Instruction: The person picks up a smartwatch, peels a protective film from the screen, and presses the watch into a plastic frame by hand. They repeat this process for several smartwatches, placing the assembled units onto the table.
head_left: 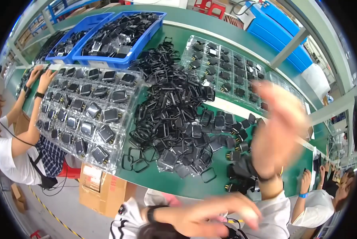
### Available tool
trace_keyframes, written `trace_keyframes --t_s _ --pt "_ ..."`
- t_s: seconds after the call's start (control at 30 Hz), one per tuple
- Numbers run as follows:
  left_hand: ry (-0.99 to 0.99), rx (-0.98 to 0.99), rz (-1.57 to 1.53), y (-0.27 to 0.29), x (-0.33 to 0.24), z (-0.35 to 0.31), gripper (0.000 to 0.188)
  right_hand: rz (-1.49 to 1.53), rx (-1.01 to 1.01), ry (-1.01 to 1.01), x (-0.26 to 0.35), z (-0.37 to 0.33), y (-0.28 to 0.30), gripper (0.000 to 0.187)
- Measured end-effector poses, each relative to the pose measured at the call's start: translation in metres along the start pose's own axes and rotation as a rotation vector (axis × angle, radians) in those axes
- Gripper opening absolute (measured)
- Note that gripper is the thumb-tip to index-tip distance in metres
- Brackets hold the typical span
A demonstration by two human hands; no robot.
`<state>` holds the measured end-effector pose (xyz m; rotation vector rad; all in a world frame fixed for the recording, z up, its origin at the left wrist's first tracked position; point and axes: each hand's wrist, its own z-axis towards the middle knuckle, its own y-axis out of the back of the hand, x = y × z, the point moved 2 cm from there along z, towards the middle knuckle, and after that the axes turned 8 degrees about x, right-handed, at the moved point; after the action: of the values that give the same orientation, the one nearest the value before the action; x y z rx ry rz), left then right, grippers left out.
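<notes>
My right hand [280,129] is raised over the right side of the green table, smeared by motion, so I cannot make out its fingers or anything in them. Beneath and beside it lie several black plug adapters with brass pins [234,155]. My left hand [212,215], its wrist in a dark band, hovers near the table's front edge with fingers stretched to the right and nothing visible in them. Left of the adapters spreads a large heap of black square frames [166,103]. Dark square pieces [182,157], some in clear film, lie at its near end.
A clear plastic tray [122,153] of dark square units is at left, beside a co-worker's hands [47,77]. Another clear tray [190,44] stands farther back. Blue bins [118,61] hold black parts. A cardboard box [102,189] stands below. More people sit at right.
</notes>
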<state>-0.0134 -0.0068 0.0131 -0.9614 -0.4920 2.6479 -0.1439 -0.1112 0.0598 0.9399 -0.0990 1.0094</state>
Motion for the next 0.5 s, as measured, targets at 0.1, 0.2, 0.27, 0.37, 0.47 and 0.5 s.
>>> trace_keyframes --t_s 0.1,0.2,0.27,0.37,0.47,0.5 --pt "-0.014 -0.554 0.976 0.019 -0.027 -0.059 0.037 -0.133 0.156 -0.122 -0.041 0.001 -0.042 0.025" --pt "0.289 -0.807 1.605 0.035 -0.035 -0.066 0.044 -0.355 0.284 -0.291 -0.089 -0.008 -0.084 0.030" --pt "0.531 -0.889 1.963 0.041 -0.033 -0.067 0.046 -0.274 0.341 -0.201 -0.085 -0.011 -0.087 0.033" --pt "0.668 -0.822 1.995 0.046 -0.020 -0.070 0.049 -0.176 0.440 -0.229 -0.068 -0.020 -0.071 0.036" --pt "0.612 -0.703 1.938 0.039 -0.004 -0.075 0.047 -0.066 0.533 -0.310 -0.055 -0.023 -0.051 0.040" --pt "0.570 -0.646 1.922 0.037 0.003 -0.074 0.046 -0.083 0.503 -0.276 -0.053 -0.030 -0.046 0.041"
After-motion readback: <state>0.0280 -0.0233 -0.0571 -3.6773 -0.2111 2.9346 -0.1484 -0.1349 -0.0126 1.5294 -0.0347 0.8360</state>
